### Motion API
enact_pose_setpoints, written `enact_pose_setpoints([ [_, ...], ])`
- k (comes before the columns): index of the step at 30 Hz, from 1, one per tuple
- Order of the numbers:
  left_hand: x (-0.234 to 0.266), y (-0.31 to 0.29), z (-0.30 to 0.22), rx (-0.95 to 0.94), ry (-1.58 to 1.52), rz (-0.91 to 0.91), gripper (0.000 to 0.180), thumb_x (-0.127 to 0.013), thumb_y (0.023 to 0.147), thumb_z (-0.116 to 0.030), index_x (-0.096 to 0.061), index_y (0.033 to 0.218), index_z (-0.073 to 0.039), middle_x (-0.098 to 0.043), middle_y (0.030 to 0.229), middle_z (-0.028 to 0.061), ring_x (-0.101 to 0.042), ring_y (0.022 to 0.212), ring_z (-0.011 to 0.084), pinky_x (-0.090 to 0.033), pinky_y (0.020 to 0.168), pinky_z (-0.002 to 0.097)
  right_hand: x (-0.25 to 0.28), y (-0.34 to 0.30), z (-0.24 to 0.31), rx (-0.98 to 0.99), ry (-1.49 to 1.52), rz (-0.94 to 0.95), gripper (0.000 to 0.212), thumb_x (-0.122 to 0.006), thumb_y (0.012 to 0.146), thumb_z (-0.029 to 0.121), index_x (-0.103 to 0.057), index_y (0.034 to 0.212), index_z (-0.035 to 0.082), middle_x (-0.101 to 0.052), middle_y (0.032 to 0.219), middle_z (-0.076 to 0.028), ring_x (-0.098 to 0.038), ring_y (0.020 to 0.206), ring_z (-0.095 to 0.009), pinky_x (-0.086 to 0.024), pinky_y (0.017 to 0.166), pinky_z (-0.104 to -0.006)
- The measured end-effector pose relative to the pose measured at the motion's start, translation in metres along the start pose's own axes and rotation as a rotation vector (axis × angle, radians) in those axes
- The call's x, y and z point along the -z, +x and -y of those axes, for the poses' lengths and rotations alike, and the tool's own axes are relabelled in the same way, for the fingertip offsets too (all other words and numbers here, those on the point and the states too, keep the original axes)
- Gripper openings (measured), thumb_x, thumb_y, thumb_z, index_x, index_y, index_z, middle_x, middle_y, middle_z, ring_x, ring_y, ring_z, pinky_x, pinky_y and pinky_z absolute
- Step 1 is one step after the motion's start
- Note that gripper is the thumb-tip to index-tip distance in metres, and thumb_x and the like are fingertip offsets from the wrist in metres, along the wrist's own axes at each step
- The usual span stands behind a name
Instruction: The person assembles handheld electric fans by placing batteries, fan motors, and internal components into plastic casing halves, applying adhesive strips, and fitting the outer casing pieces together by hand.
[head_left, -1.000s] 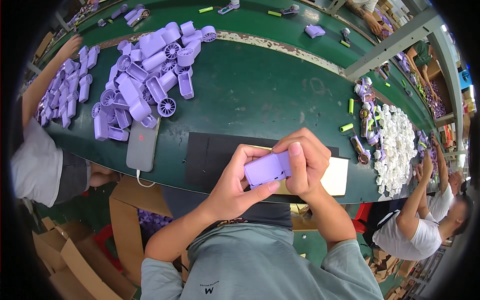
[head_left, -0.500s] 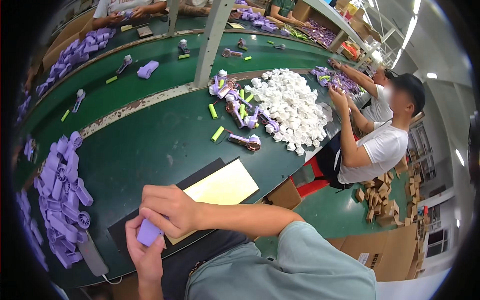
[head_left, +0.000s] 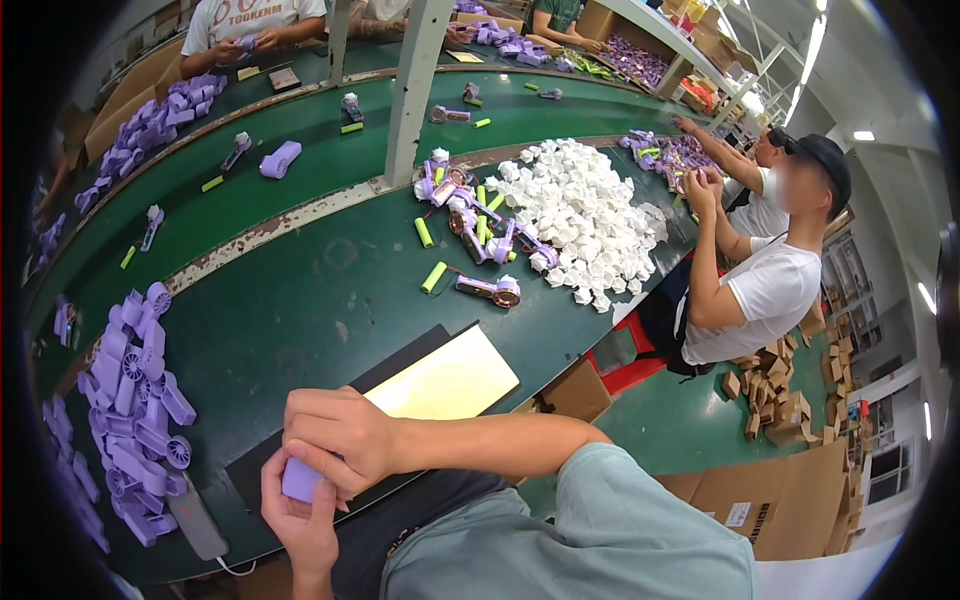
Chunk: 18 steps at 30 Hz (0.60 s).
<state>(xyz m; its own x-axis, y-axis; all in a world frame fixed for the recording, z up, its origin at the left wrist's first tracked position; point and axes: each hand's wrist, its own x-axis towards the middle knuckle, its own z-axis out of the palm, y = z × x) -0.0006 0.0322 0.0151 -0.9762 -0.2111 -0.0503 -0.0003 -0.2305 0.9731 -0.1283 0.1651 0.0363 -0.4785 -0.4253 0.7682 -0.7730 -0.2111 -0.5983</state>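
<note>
A small purple plastic casing (head_left: 300,481) is held between my two hands, low in the view over the near table edge. My left hand (head_left: 300,525) curls round it from below and the left, thumb along its side. Over its top and right side bends my right hand (head_left: 340,440), fingers folded, hiding much of the casing. Just beyond lies a pale yellow pad (head_left: 450,375) on a black mat (head_left: 400,357). To the left is a heap of purple fan housings (head_left: 140,420), some with round spoked grilles.
A grey slab-shaped device (head_left: 199,522) with a white cable sits by the heap. Farther off are purple fan assemblies (head_left: 490,290) with green batteries (head_left: 434,277), and a white-parts pile (head_left: 575,225). A metal post (head_left: 410,100) stands before the green conveyor (head_left: 330,130). A co-worker (head_left: 760,290) sits right.
My hands stay together on the casing; my right fingers now cover more of it. Pieces on the conveyor have shifted slightly left and nearer. The seated co-worker's hands have moved slightly right.
</note>
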Motion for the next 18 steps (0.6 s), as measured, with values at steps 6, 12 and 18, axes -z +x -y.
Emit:
enact_pose_setpoints([
  [6, 0.001, -0.003, 0.004, -0.159, 0.290, -0.008, 0.047, -0.069, 0.095, -0.008, -0.051, 0.135, 0.008, -0.066, 0.107, 0.0152, -0.066, 0.077, 0.0143, -0.053, 0.064, 0.0259, 0.006, -0.002, 0.000, -0.043, -0.030, 0.008, 0.015, -0.059, 0.096, 0.004, -0.061, 0.082, 0.000, -0.057, 0.080, -0.013, -0.056, 0.067, -0.029, -0.044, 0.054, -0.0381],
  [12, 0.006, 0.011, -0.005, -0.631, 0.838, -0.026, 0.054, -0.078, 0.085, -0.009, -0.056, 0.131, 0.009, -0.067, 0.104, 0.0218, -0.070, 0.090, 0.0364, -0.056, 0.081, 0.0401, -0.007, 0.003, -0.002, -0.241, -0.009, -0.086, 0.023, -0.058, 0.098, 0.005, -0.064, 0.077, -0.001, -0.056, 0.072, -0.014, -0.055, 0.065, -0.029, -0.044, 0.057, -0.0389],
  [18, -0.005, 0.019, -0.013, -0.483, 0.645, 0.034, 0.047, -0.085, 0.081, -0.016, -0.066, 0.121, 0.002, -0.074, 0.102, 0.0165, -0.075, 0.085, 0.0263, -0.059, 0.076, 0.0365, 0.009, -0.006, -0.002, -0.320, -0.109, -0.088, 0.028, -0.058, 0.099, 0.013, -0.065, 0.074, 0.002, -0.055, 0.066, -0.012, -0.055, 0.056, -0.028, -0.042, 0.052, -0.0402],
])
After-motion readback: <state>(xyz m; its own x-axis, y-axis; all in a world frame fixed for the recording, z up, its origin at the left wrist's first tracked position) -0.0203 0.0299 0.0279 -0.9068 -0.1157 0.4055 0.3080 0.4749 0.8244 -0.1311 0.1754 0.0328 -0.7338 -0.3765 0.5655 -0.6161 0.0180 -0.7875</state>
